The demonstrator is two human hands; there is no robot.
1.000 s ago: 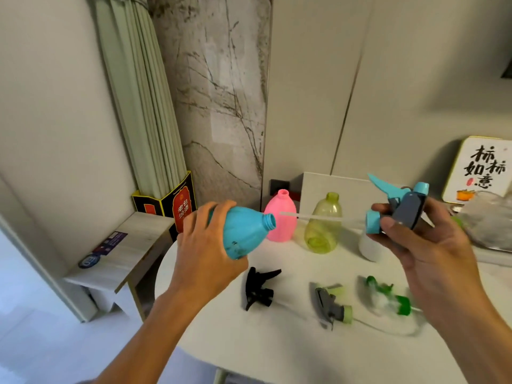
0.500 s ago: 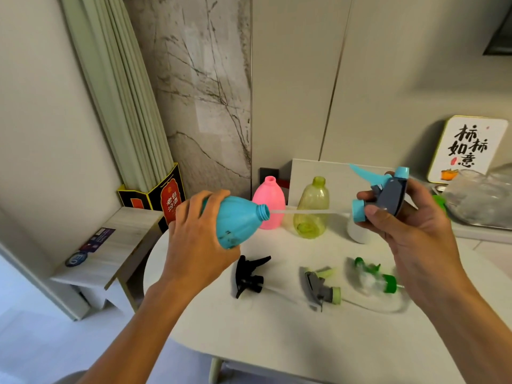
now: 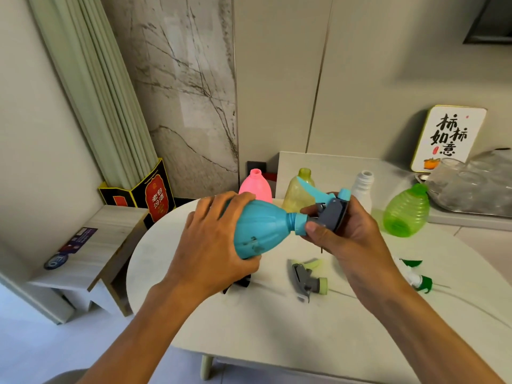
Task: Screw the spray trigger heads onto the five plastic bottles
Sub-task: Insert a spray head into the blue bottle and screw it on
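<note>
My left hand (image 3: 213, 245) grips the blue bottle (image 3: 260, 231), held on its side above the white table (image 3: 277, 328). My right hand (image 3: 343, 234) holds the blue-and-grey trigger head (image 3: 329, 207), whose blue collar sits on the bottle's neck. Behind stand a pink bottle (image 3: 256, 184), a yellow-green bottle (image 3: 300, 192), a white bottle (image 3: 364, 187) and a bright green bottle (image 3: 406, 213), all without heads. On the table lie a grey-and-lime trigger head (image 3: 307, 279), a green-and-white trigger head (image 3: 415, 275) and a black trigger head (image 3: 238, 284), mostly hidden under my left hand.
A low wooden side table (image 3: 91, 253) stands left of the white table, with a black-and-red box (image 3: 149, 195) behind it. At the back right are a framed sign (image 3: 448, 139) and a metal tray with crumpled clear plastic (image 3: 471, 184). Curtains hang at left.
My right hand moved the trigger head left; its tube went into the blue bottle and the collar now meets the neck. The camera tilted down, showing more of the table.
</note>
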